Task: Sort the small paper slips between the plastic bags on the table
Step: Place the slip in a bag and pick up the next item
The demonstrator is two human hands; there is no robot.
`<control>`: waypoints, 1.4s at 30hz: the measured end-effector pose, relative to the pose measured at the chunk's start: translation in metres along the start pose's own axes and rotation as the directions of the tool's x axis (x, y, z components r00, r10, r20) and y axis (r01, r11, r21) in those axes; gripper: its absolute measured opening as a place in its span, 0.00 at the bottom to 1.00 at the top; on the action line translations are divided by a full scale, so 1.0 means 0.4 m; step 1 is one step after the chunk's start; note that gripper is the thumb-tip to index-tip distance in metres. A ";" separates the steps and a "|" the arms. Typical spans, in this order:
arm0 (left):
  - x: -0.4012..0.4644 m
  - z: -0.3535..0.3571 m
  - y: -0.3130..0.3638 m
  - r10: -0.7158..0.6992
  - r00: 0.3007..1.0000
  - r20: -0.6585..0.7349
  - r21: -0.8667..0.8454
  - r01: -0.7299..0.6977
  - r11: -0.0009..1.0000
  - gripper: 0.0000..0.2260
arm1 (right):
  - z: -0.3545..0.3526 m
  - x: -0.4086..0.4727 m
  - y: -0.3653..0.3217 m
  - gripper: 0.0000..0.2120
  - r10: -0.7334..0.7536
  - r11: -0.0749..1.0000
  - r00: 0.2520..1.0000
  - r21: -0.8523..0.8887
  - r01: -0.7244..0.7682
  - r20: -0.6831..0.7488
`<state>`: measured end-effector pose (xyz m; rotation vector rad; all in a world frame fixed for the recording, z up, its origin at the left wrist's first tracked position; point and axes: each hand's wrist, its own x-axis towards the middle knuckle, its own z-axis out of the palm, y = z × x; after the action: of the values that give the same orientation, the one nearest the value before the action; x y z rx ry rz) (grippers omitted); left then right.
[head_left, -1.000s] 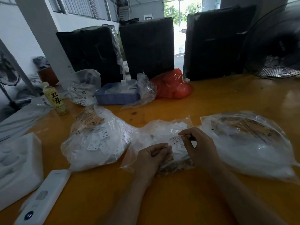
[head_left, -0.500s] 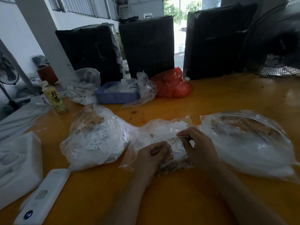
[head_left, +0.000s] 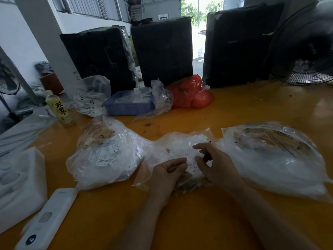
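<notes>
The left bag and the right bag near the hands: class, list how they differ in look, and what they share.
The left bag bulges tall, and printed slips with black text show through it; the right bag lies as a lower, wider dome and looks milky, with no slips readable. The left bag's brown print sits at its far left; the right bag's runs across its top. Both are clear plastic, lying on the orange table.
</notes>
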<state>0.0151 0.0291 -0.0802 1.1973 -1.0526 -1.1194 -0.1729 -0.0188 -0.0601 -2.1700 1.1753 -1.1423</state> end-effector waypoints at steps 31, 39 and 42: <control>0.019 -0.325 0.200 0.649 0.526 -0.550 0.776 0.033 0.630 0.11 | -0.193 0.018 0.062 0.10 0.283 0.781 0.912 -0.480 -0.399 -0.297; 0.071 -0.310 0.193 0.530 0.762 -0.371 0.878 0.102 0.467 0.06 | -0.200 0.006 0.134 0.09 0.569 0.534 0.819 -0.722 -0.440 -0.078; 0.097 -0.277 0.210 0.527 0.812 -0.251 0.908 0.008 0.419 0.11 | -0.190 0.014 0.134 0.09 0.567 0.533 0.818 -0.715 -0.452 -0.094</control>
<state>0.1366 0.0098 -0.0053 1.9069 -1.3728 0.1842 -0.2593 -0.0517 -0.0498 -2.0562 2.2720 -0.2335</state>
